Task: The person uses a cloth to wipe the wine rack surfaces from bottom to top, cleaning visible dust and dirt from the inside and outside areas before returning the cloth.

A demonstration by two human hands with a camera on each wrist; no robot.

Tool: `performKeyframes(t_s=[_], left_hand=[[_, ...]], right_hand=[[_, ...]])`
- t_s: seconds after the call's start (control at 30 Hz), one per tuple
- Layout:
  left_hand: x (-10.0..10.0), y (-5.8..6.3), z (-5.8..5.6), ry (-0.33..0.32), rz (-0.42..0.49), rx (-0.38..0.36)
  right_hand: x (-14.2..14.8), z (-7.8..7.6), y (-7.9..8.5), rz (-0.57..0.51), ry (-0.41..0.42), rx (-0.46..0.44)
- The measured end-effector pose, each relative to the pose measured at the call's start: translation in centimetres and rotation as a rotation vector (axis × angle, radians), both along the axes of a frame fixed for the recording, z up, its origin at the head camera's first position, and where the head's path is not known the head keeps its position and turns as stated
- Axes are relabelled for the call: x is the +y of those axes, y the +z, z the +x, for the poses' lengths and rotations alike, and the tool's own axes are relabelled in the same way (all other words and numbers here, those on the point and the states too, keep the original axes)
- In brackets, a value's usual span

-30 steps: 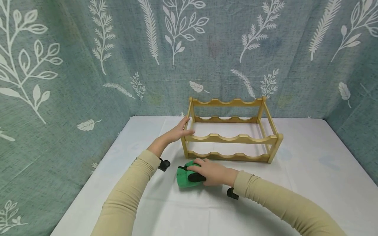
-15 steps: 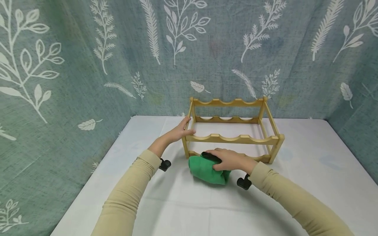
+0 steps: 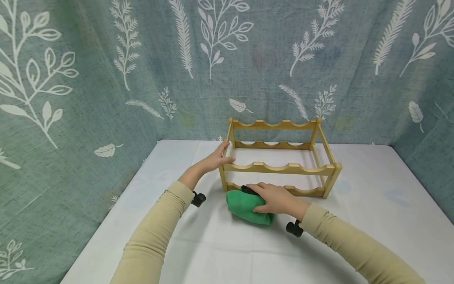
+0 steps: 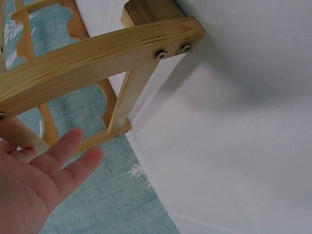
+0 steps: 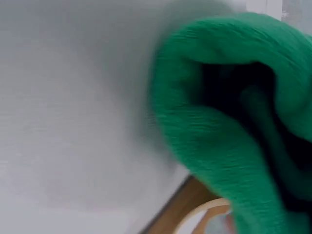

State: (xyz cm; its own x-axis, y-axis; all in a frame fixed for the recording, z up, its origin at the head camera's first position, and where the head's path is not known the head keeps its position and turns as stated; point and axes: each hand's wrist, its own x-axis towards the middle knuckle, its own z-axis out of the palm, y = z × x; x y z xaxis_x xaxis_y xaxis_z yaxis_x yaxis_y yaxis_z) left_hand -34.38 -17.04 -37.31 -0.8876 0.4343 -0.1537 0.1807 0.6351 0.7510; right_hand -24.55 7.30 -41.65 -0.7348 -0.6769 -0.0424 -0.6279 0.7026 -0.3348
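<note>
A light wooden wine rack (image 3: 276, 169) with scalloped rails stands on the white table. At its upper left corner my left hand (image 3: 213, 158) holds the frame, thumb over the front rail. In the left wrist view, two fingers (image 4: 73, 163) of this hand extend loosely beside the rack's side rail (image 4: 97, 53). My right hand (image 3: 274, 199) grips a bunched green cloth (image 3: 244, 205) with a black part (image 3: 248, 190) showing under the fingers, right before the rack's lower front rail. Seen from the right wrist, the fuzzy green cloth (image 5: 204, 136) is folded around a dark hollow.
The white-covered table (image 3: 198, 252) extends around the rack on all sides. Behind and to the left hangs a blue-green curtain (image 3: 262, 51) with white leaf prints. Small black wrist cameras sit under both sleeves.
My right hand has moved right and toward the rack with the green cloth, which has turned, then dropped slightly. My left hand has stayed at the rack's corner.
</note>
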Motion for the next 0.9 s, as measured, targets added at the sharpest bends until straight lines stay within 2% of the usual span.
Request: performKeyframes(t_s=[0.17, 0.37, 0.53, 0.8, 0.9], left_hand=[[0.0, 0.0, -0.1, -0.002, 0.0, -0.004], [0.1, 0.1, 0.0, -0.012, 0.001, -0.007], [-0.1, 0.1, 0.2, -0.012, 0.003, 0.001], [-0.1, -0.1, 0.2, 0.001, 0.014, -0.005], [0.0, -0.1, 0.2, 0.003, 0.013, -0.003]], right_hand=[[0.2, -0.1, -0.3, -0.063, 0.09, 0.097], [-0.6, 0.0, 0.3, -0.157, 0.227, 0.12], [-2.2, -0.4, 0.3, -0.129, 0.316, 0.24], [-4.6, -2.0, -0.8, -0.107, 0.375, 0.48], [-4.6, -2.5, -1.1, -0.07, 0.356, 0.481]])
